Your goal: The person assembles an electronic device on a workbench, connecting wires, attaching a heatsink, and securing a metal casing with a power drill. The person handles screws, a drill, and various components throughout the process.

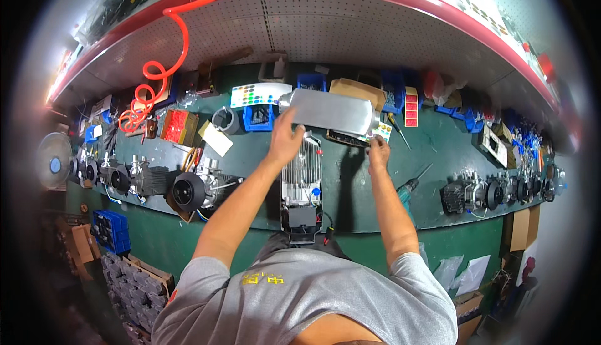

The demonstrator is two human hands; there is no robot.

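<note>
Left hand, fingers spread, is gripping the silver metal cover above the finned motor body; right hand is pinching a small part on the green table. Lowering the cover will likely need alignment.

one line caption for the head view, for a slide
Left hand on a silver metal cover; right hand reaches beside it.

The left hand is gripping the near edge of a silver metal cover, holding it tilted above a finned aluminium unit on the green workbench. The right hand is pinching something small (too tiny to tell) beside a black tray — an electric screwdriver is lying nearby.
</note>
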